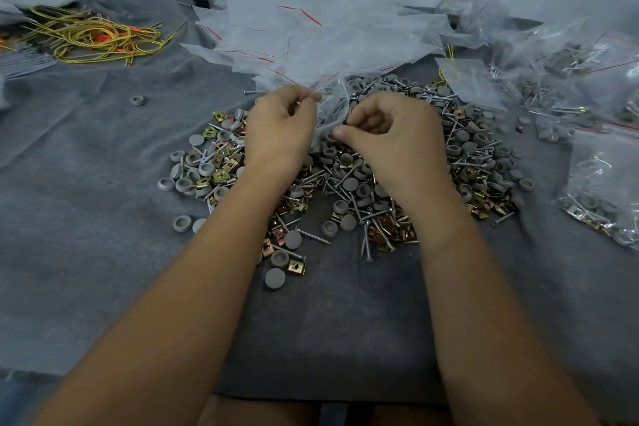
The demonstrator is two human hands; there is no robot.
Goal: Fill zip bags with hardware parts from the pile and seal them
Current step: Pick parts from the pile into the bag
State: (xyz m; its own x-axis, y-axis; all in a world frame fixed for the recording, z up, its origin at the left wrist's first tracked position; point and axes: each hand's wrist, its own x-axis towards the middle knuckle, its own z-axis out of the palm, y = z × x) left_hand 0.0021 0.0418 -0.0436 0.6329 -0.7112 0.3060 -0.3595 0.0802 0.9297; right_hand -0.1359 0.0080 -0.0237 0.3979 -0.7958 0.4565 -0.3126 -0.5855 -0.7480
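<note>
Zip bag (332, 111) pinched between hands.

A tangle of yellow and orange wires (93, 36) lies on the grey cloth (86, 156), far left.

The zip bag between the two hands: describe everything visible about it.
The zip bag is small, of clear, crinkled thin plastic, held above the pile of hardware parts. The left hand pinches its upper edge at one side; the right hand pinches it at the other side with thumb and curled fingers. Long silver screws show through the film inside it. Its lower part hangs down toward the pile. Whether its zip strip is open or closed cannot be told.
</note>
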